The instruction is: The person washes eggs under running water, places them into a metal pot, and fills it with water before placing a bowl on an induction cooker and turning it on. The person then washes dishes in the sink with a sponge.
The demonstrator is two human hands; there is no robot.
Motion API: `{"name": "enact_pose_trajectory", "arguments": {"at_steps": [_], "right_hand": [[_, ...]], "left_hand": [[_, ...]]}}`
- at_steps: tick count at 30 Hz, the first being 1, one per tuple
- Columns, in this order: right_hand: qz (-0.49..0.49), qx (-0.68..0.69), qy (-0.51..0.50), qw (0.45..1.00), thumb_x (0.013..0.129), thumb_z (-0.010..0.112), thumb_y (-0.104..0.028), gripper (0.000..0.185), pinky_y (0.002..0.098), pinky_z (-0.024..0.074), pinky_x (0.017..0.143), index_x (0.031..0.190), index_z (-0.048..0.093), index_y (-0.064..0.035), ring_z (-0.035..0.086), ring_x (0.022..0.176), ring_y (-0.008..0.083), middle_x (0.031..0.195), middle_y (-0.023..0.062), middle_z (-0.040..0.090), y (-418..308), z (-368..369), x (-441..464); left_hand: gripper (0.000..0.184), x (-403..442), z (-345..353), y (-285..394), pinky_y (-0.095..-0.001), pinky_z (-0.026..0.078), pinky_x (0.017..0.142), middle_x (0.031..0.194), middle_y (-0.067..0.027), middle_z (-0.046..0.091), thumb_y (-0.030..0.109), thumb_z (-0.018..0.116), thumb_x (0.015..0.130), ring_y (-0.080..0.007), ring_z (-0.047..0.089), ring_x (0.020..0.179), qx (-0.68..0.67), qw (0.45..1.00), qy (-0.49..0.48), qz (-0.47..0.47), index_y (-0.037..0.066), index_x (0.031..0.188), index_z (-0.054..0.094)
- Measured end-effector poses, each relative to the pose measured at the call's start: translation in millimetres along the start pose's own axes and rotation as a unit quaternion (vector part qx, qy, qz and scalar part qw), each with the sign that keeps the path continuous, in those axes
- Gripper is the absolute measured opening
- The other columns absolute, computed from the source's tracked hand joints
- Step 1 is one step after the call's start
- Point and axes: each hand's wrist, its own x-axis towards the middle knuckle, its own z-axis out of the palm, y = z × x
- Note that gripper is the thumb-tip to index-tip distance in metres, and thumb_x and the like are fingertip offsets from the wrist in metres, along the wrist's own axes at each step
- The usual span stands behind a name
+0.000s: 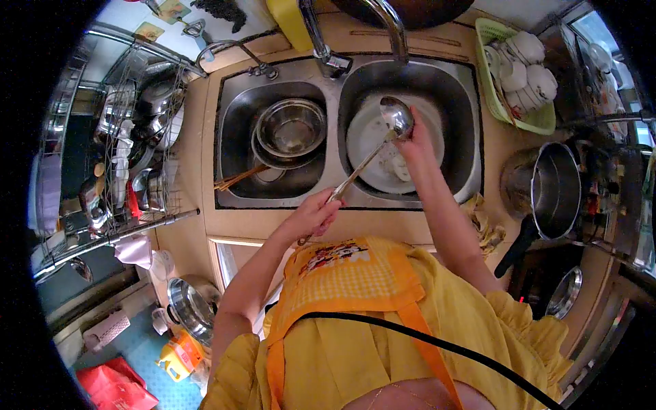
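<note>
A metal ladle (361,167) slants across the front of the double sink, its bowl end over the right basin. My left hand (316,214) is closed around the ladle's handle near the counter's front edge. At the other end, my right hand (414,141) grips the ladle's bowl from the right side; whether a cloth or sponge is under its fingers is hidden. Beneath the ladle, a wide pale round basin (360,140) sits in the right sink (467,102). Stacked metal bowls (292,128) and a bundle of chopsticks (240,178) lie in the left sink (232,109).
A curved faucet (393,27) reaches over the right sink. Right of it stand a green basket (484,55) of white bowls and a deep pot (523,183) with a black handle. A crumpled cloth (484,222) lies by my right forearm. A wire dish rack (184,219) stands left.
</note>
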Motion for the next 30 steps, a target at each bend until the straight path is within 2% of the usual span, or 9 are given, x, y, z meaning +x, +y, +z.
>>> {"name": "enact_pose_trajectory", "arguments": {"at_steps": [6, 9, 12, 15, 18, 21, 22, 25, 30], "right_hand": [[-0.064, 0.078, 0.001, 0.995, 0.084, 0.049, -0.025, 0.022, 0.0354, 0.0468, 0.072, 0.093, 0.053, -0.0046, 0.056, 0.079, 0.0212, 0.09, 0.0073, 0.058, 4.8, 14.8, 0.1], [-0.079, 0.09, 0.021, 0.993, 0.087, 0.044, -0.023, 0.021, 0.0332, 0.0468, 0.064, 0.092, 0.052, -0.0033, 0.054, 0.071, 0.0198, 0.084, 0.0069, 0.057, 13.3, 18.0, -5.8], [-0.147, 0.024, -0.072, 0.986, 0.088, 0.04, -0.019, 0.021, 0.0293, 0.0436, 0.055, 0.089, 0.051, -0.0018, 0.05, 0.063, 0.0178, 0.077, 0.0062, 0.055, 35.1, 14.8, -13.9], [-0.115, -0.017, -0.094, 0.989, 0.089, 0.038, -0.017, 0.02, 0.0267, 0.0394, 0.05, 0.087, 0.05, -0.0017, 0.047, 0.057, 0.0163, 0.072, 0.0058, 0.053, 46.2, 2.1, -13.9], [-0.091, -0.046, -0.061, 0.993, 0.088, 0.039, -0.016, 0.019, 0.0258, 0.0403, 0.05, 0.086, 0.051, -0.002, 0.048, 0.058, 0.0164, 0.071, 0.0059, 0.054, 60.2, -1.6, -22.2], [-0.03, -0.216, -0.005, 0.976, 0.088, 0.039, -0.018, 0.022, 0.028, 0.0415, 0.057, 0.086, 0.05, 0.0011, 0.049, 0.065, 0.015, 0.075, 0.0071, 0.053, 79.2, 2.1, -57.3], [-0.038, -0.223, -0.024, 0.974, 0.086, 0.038, -0.015, 0.02, 0.0286, 0.042, 0.061, 0.086, 0.05, 0.002, 0.05, 0.066, 0.0167, 0.074, 0.0077, 0.053, 86.4, -9.0, -51.5], [-0.02, -0.192, -0.057, 0.98, 0.085, 0.038, -0.013, 0.019, 0.03, 0.0419, 0.063, 0.084, 0.049, 0.0017, 0.05, 0.065, 0.0186, 0.074, 0.0089, 0.053, 75.7, -26.7, -31.5], [-0.056, -0.134, -0.016, 0.989, 0.084, 0.041, -0.015, 0.017, 0.0331, 0.0432, 0.053, 0.079, 0.047, 0.0002, 0.05, 0.056, 0.0209, 0.068, 0.0107, 0.053, 67.1, -52.6, 4.2]], "left_hand": [[0.022, 13.9, 8.6, -1.6, -0.0208, 0.026, 0.032, 0.053, 0.002, 0.032, 0.027, 0.04, 0.088, -0.0055, 0.029, 0.036, -0.013, 1.0, -0.006, -0.006, 0.006, 0.092, 0.044], [0.024, 19.7, 11.6, 5.7, -0.0208, 0.025, 0.031, 0.052, 0.0025, 0.03, 0.03, 0.04, 0.087, -0.0053, 0.027, 0.036, -0.044, 0.999, -0.009, -0.001, 0.006, 0.09, 0.045], [0.023, 29.9, 14.6, 14.4, -0.022, 0.026, 0.031, 0.051, 0.0015, 0.032, 0.027, 0.04, 0.087, -0.0066, 0.029, 0.035, -0.063, 0.998, -0.009, -0.013, 0.004, 0.088, 0.044], [0.021, 39.0, 18.3, 20.3, -0.0222, 0.025, 0.031, 0.051, 0.001, 0.032, 0.025, 0.04, 0.087, -0.0071, 0.029, 0.035, -0.079, 0.996, -0.02, -0.032, 0.004, 0.086, 0.044], [0.021, 54.9, 14.7, 20.9, -0.0219, 0.024, 0.031, 0.052, 0.0005, 0.035, 0.025, 0.041, 0.087, -0.0069, 0.03, 0.036, -0.093, 0.995, -0.022, -0.034, 0.004, 0.085, 0.044], [0.022, 75.3, 6.5, 20.3, -0.0206, 0.024, 0.03, 0.055, 0.0018, 0.037, 0.028, 0.044, 0.086, -0.006, 0.032, 0.038, -0.181, 0.982, -0.027, -0.046, 0.006, 0.085, 0.044], [0.023, 79.9, 5.1, 19.2, -0.02, 0.024, 0.03, 0.056, 0.0026, 0.037, 0.029, 0.046, 0.085, -0.0055, 0.033, 0.039, -0.222, 0.973, -0.03, -0.053, 0.007, 0.085, 0.044], [0.021, 83.9, 12.5, 8.4, -0.019, 0.026, 0.032, 0.057, 0.002, 0.039, 0.028, 0.047, 0.085, -0.0053, 0.035, 0.041, -0.18, 0.984, -0.009, 0.005, 0.007, 0.086, 0.043], [0.019, 72.9, 18.8, 0.1, -0.0195, 0.022, 0.035, 0.054, 0.0042, 0.032, 0.026, 0.043, 0.087, -0.0046, 0.027, 0.041, -0.179, 0.983, 0.009, -0.045, 0.007, 0.085, 0.046]]}}
